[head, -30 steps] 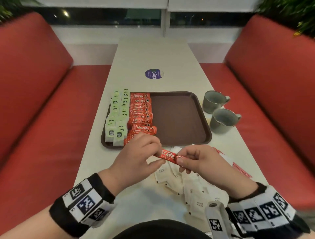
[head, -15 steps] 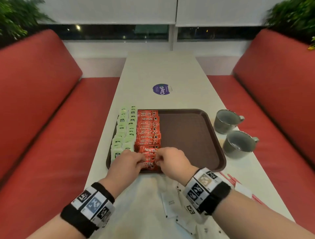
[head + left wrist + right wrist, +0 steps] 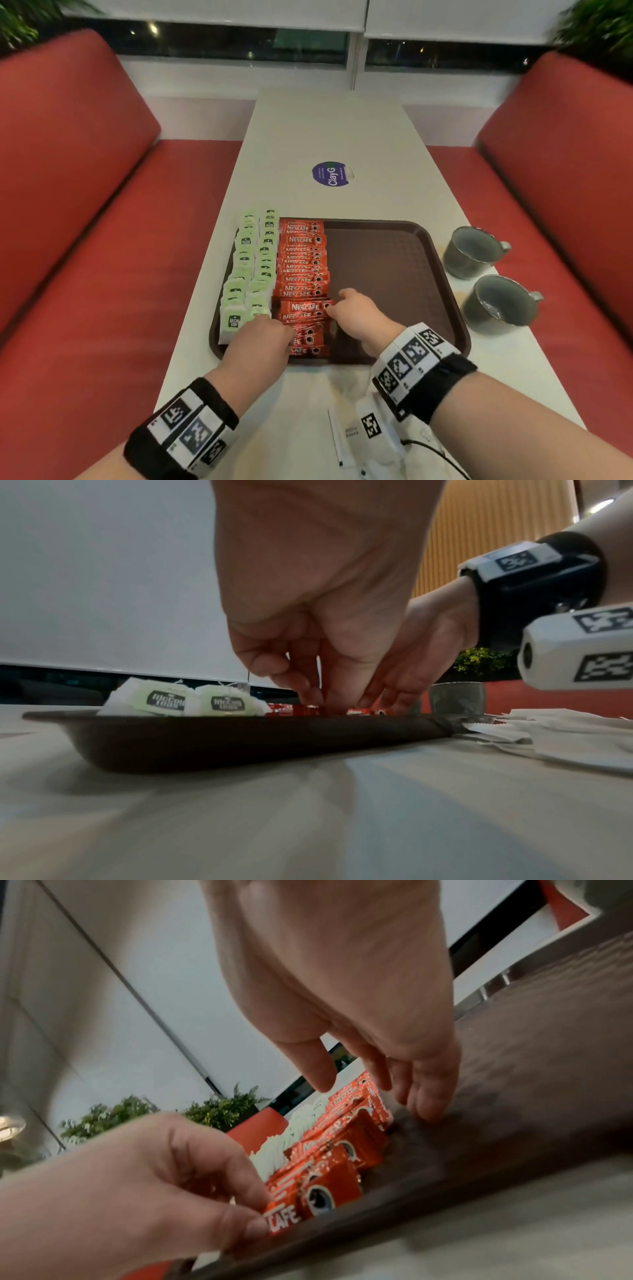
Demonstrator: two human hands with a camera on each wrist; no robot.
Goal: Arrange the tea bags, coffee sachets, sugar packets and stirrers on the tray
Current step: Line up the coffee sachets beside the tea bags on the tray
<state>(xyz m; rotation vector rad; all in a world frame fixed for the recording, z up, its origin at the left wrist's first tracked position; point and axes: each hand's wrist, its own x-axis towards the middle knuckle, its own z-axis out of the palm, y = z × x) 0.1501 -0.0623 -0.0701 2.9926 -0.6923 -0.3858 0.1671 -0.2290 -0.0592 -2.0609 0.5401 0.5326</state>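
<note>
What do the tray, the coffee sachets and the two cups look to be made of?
Tray: probably moulded plastic, dark brown, with a fine textured matte floor and rounded rim.
Coffee sachets: glossy printed foil or plastic film, to judge by sheen and crimped ends.
Cups: likely glazed ceramic, grey with a slight shine; enamelled metal is possible.

Bare forearms; each wrist wears a black band (image 3: 442, 387) carrying white blocks printed with black square-patterned markers (image 3: 191, 431).

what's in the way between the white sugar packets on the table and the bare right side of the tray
Only the right hand and its wrist, reaching over the near rim. The tray floor there is bare; the sugar packets lie just before it.
</note>
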